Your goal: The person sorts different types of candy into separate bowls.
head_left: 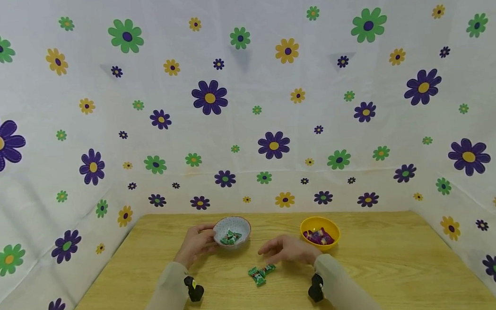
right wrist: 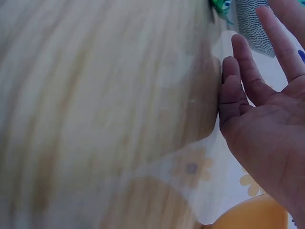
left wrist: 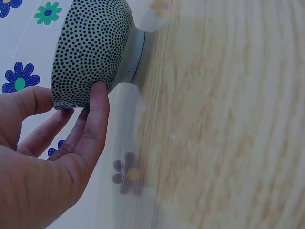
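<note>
My left hand (head_left: pixel 197 244) holds the side of a small speckled bowl (head_left: pixel 245 228), thumb at its rim and fingertips against its outer wall. The left wrist view shows this bowl's dotted outside (left wrist: pixel 90 52) and pale foot. Inside lie several green-wrapped candies (head_left: pixel 231 237). Two more green-wrapped candies (head_left: pixel 257 276) lie on the table in front of the bowls. Just behind and to the right of them, my right hand (head_left: pixel 291 250) is low over the table with loosely spread fingers, holding nothing. In the right wrist view a green wrapper (right wrist: pixel 221 5) shows beyond the fingertips.
A yellow bowl (head_left: pixel 336 230) with several purple-wrapped candies (head_left: pixel 319 237) stands right behind my right wrist. The wooden table (head_left: pixel 391 260) is enclosed at the back and sides by a white flower-printed cloth (head_left: pixel 246 126).
</note>
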Demonstrator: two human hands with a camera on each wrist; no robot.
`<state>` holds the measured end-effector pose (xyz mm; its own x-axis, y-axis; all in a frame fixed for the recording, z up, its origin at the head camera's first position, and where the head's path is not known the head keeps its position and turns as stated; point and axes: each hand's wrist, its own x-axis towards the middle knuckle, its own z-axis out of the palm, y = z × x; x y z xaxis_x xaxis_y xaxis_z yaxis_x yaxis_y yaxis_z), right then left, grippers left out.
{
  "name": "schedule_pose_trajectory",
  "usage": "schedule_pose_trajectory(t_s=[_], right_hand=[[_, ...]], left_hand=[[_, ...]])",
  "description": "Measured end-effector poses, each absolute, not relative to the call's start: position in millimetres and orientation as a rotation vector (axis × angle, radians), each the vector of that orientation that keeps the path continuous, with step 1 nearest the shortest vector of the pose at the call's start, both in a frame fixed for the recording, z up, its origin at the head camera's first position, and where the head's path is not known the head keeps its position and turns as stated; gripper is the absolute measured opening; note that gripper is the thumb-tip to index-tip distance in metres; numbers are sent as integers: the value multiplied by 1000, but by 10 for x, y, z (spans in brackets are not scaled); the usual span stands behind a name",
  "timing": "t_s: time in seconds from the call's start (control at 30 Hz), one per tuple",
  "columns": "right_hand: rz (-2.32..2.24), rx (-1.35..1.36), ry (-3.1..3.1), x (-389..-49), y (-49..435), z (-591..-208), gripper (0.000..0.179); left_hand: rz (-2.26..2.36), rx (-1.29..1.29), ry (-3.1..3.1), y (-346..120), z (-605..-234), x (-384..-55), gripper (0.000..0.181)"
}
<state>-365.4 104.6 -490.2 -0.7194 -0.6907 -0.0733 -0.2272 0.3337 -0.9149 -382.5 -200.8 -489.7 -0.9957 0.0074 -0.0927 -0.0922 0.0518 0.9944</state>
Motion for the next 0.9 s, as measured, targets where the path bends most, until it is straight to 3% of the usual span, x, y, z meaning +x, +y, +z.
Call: schedule_pose_trajectory(t_s=[0.9], right_hand=[[-1138, -939, 2290, -3554, 1068, -4903, 21]], left_hand=[[2085, -86, 2247, -2004, -4880, -3831, 34]])
